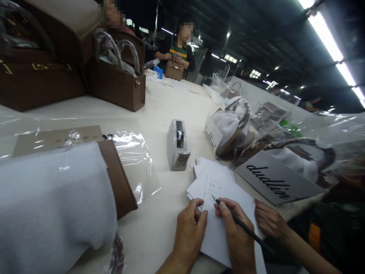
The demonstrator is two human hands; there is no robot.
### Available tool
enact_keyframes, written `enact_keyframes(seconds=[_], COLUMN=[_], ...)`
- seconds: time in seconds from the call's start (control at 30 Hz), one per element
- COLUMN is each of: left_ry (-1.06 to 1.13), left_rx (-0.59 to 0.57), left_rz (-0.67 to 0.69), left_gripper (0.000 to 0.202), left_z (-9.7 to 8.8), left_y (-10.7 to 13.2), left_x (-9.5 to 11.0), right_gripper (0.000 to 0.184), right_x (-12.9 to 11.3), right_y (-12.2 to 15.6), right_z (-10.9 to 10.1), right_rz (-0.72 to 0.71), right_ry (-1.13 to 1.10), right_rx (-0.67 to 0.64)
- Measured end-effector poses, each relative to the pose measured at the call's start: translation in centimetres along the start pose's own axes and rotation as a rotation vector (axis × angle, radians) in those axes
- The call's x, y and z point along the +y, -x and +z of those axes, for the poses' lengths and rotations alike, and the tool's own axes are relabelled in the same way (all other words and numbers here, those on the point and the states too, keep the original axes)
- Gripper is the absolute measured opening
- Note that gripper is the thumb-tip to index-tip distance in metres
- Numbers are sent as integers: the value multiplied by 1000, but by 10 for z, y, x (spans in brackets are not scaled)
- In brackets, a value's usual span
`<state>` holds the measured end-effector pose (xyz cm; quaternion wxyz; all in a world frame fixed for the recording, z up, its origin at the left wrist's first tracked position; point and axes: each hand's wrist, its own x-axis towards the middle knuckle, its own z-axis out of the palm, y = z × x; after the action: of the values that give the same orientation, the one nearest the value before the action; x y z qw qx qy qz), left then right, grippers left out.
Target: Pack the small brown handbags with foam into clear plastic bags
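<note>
My right hand (pixel 238 232) grips a dark pen (pixel 248 228), its tip on the top sheet near small handwritten marks. White sheets of paper (pixel 228 186) lie in an uneven stack under both hands. My left hand (pixel 190 230) is closed at the stack's left edge, thumb and forefinger pinching the edge of a sheet. Another person's hand (pixel 269 219) rests at the right edge of the papers. Just beyond the stack stands a grey tape dispenser (pixel 178 144).
On the left, a brown handbag (pixel 122 175) with white wrapping lies on clear plastic. Larger brown bags (pixel 116 83) stand behind it. Plastic-wrapped bags with "dudlin" cards (pixel 265 177) line the right side. Across the white table (pixel 159 102), a person (pixel 179 49) handles a small brown handbag (pixel 174 69).
</note>
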<state>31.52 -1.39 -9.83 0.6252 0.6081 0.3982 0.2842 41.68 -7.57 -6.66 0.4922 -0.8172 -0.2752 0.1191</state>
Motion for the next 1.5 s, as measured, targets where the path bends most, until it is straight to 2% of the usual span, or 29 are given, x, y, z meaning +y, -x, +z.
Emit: enact_keyframes(seconds=[0.13, 0.33, 0.6, 0.87, 1.3, 1.5], left_ry=[-13, 42, 48, 36, 34, 14], left_rx=[-83, 11, -1, -14, -30, -28], left_rz=[38, -1, -28, -40, -55, -54], left_gripper=[32, 34, 33, 32, 30, 30], left_z=[-4, 2, 1, 2, 1, 1], left_y=[4, -3, -5, -6, -4, -5], left_x=[-2, -4, -2, -3, -1, -1], right_gripper=[37, 37, 33, 32, 25, 26], right_x=[9, -6, 8, 6, 4, 5], right_y=[-4, -13, -2, -5, -7, -5], right_z=[8, 5, 9, 16, 20, 18], right_rz=[27, 9, -115, -159, -272, -236], right_ry=[-50, -1, 188, 268, 333, 312], right_rx=[38, 34, 19, 30, 41, 59])
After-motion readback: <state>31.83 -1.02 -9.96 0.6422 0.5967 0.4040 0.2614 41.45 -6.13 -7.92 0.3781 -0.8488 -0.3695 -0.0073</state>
